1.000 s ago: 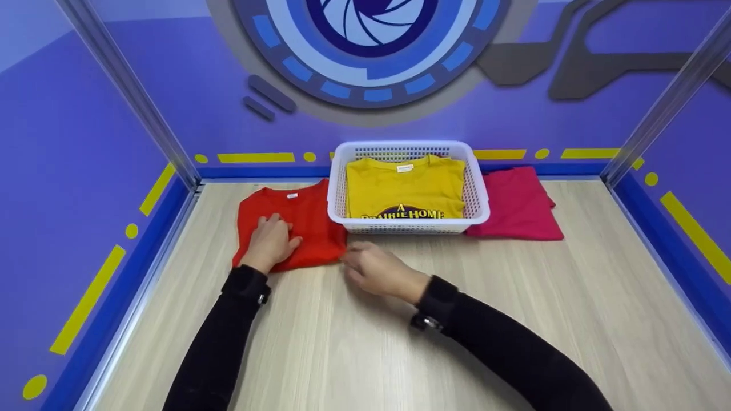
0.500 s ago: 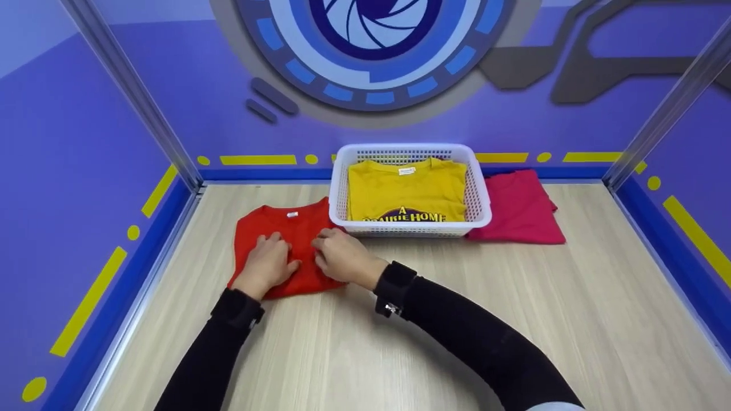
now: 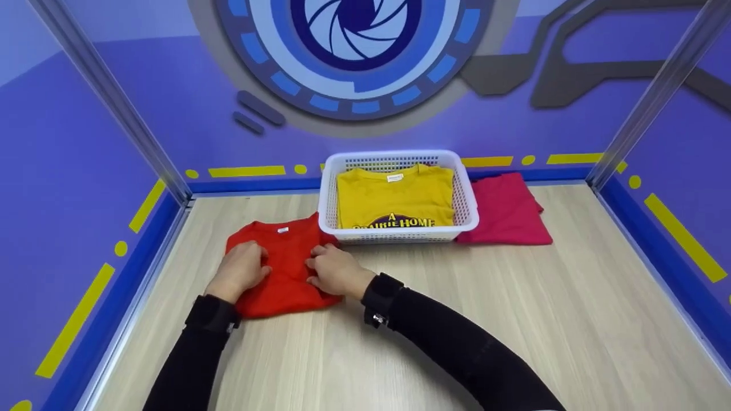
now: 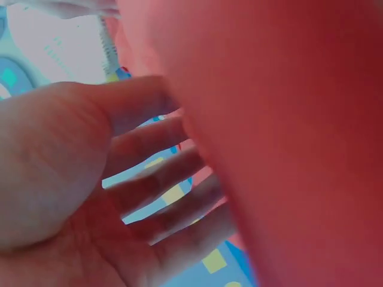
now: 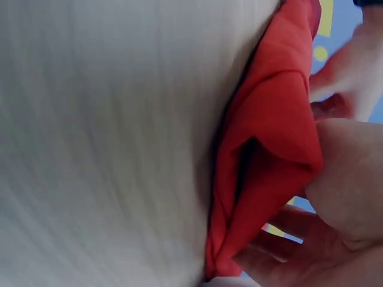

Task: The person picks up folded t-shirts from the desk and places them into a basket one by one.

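A pale wooden surface (image 3: 571, 308) inside purple-blue walls; toward its back stands a white basket (image 3: 394, 233), holding a folded yellow shirt (image 3: 394, 197); a folded magenta cloth (image 3: 505, 211) lies just right of the basket; a folded red shirt (image 3: 288, 268) lies left of the basket and reaches nearer the person, its far corner meeting the basket's front left corner in view; its longer axis appears to run from neckline, at the back, toward the person; the right hand (image 3: 338, 273) is at the shirt's basket-side edge, so it is the nearer hand to the basket; the left hand (image 3: 239, 269) is on the shirt's opposite side, so the cloth lies between and under both; each grip has its fingertips at the fabric, but whether either pinches it is hidden; a small white label (image 3: 282, 230) marks the neckline.
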`<act>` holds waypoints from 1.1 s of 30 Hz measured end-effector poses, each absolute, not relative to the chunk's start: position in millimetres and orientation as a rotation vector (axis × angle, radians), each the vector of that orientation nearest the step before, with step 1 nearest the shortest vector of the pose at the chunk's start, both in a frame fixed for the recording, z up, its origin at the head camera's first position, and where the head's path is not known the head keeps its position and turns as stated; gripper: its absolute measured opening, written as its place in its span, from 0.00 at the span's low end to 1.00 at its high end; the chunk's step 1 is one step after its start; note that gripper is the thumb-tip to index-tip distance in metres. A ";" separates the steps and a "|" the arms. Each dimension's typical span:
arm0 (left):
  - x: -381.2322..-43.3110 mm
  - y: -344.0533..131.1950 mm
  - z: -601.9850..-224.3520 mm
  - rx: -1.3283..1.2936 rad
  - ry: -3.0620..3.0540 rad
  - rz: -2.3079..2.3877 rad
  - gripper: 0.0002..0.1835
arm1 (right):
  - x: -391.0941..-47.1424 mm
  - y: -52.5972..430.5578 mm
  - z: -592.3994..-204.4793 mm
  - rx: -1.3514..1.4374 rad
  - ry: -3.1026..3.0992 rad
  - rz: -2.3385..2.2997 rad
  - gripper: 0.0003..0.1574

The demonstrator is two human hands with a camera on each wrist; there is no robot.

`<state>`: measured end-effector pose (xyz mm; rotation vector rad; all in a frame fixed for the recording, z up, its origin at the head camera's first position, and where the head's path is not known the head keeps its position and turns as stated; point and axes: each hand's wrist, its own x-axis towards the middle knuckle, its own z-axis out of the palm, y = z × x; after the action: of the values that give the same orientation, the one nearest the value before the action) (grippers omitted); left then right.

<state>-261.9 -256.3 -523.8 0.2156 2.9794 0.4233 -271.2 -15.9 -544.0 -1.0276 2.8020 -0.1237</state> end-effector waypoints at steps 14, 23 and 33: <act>-227.6 -229.9 -512.3 0.404 2.872 0.360 0.09 | -234.1 17.5 -540.0 -1.263 2.725 -0.116 0.28; -218.1 -206.3 -519.9 0.490 2.852 0.375 0.12 | -219.7 58.7 -543.3 -1.191 2.709 -0.286 0.30; -216.7 -174.3 -521.1 0.524 2.825 0.400 0.14 | -210.6 105.6 -542.0 -1.176 2.715 -0.411 0.29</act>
<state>-216.7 -174.3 -521.1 0.5244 2.8249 0.3996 -210.6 105.6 -542.0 -1.1761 2.7145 -0.4110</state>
